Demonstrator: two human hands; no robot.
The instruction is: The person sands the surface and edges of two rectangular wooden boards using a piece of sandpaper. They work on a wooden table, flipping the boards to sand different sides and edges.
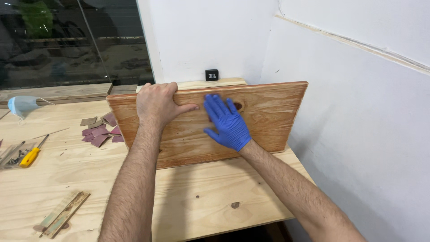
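1. Here, standing on its long lower edge on the pale plywood counter (pixel 201 192): a rectangular reddish-brown stained plywood board (pixel 264 116), tilted back a little toward the white wall (pixel 215 36) behind it.
2. Left hand (pixel 156 104), bare: fingers hooked over the board's top edge near its left end, thumb stretched across the front face; grip closed on the board, steadying it.
3. Right hand (pixel 227 122), in a blue glove: laid flat on the board's front face just right of the left thumb, fingers spread and pointing up; grip wide, palm pressing rather than clasping, with a sliver of something reddish under the palm, too hidden to tell.
4. Just beside the gloved fingertips: a dark oval knot (pixel 238 106) in the board's face.
5. Behind the board, on a narrow wooden ledge against the wall: a small black square speaker (pixel 212 75).
6. Left of the board on the counter: a scatter of torn reddish-brown sandpaper scraps (pixel 99 132).
7. Further left: a yellow-handled screwdriver (pixel 32 154) lying beside a clear bag of small metal parts (pixel 11 154).
8. At the far left edge: a light blue face mask (pixel 22 106).
9. Near the front left of the counter: a short worn wooden strip (pixel 65 219), well apart from both hands.
10. Top left: a dark window (pixel 67 40).
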